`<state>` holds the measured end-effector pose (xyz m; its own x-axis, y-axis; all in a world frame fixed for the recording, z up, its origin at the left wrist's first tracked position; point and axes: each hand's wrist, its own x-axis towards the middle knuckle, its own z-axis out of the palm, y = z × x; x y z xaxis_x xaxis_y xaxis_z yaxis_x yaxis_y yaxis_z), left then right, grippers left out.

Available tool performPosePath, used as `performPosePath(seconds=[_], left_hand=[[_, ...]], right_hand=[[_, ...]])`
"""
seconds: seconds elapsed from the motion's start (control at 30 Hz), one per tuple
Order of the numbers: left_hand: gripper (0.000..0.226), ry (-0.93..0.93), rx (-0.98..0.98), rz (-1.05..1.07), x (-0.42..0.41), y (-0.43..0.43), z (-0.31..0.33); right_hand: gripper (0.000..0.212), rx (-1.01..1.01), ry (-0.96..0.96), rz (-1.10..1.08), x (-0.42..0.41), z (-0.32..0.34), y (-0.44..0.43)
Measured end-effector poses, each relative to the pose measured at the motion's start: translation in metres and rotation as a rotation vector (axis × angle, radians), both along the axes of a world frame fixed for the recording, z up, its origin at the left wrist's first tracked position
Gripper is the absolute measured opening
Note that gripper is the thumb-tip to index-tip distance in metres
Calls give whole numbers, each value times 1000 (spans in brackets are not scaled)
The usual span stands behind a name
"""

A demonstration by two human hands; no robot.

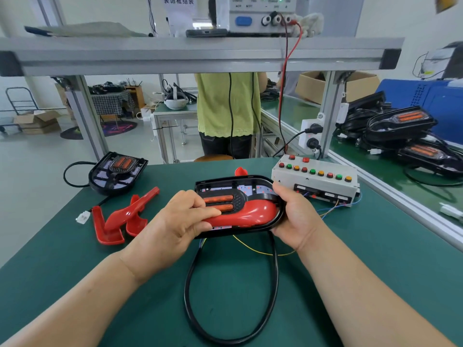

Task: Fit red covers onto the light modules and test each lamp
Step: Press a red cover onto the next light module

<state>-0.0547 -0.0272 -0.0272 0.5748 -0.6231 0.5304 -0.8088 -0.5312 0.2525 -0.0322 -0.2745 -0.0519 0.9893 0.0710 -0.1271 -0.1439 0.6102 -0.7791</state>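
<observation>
Red cover (250, 213) lies, seemingly half-seated, inside light module (233, 178).

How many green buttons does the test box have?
3, in the lower row of the test box: second button, fifth button and eighth button from the left. None seems hidden.

A green-matted bench (75, 259) is spanned by an aluminium shelf (200, 55). Beyond it, a pale floor (42, 159) is seen, with cardboard boxes (37, 122) stacked before a white wall (30, 81).
</observation>
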Motion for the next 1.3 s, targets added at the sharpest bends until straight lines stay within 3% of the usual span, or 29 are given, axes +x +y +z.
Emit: performPosePath(seconds=[0.43,0.6,0.83,0.93,1.1,1.17,1.23,1.3], left_hand=[[31,40,-21,24,-1,-2,-3],[29,33,-45,22,0,-1,-5],[31,38,-109,86,4,-6,-16],[30,157,-191,139,4,-9,-21],[50,451,-503,368,14,-5,-7],[58,701,-538,400,18,0,-5],[62,995,-539,293,18,2,-9],[57,1172,-595,210,17,0,-13]], right_hand=[[40,-39,-111,97,-6,6,-1],[62,-126,-138,120,-6,4,-1],[65,-115,-126,66,-1,0,1],[67,-108,-111,54,-1,-1,2],[43,-55,-139,58,-1,1,-4],[47,-37,-140,62,-2,1,-3],[58,-48,-136,72,-2,1,0],[66,-69,-132,74,-3,1,2]])
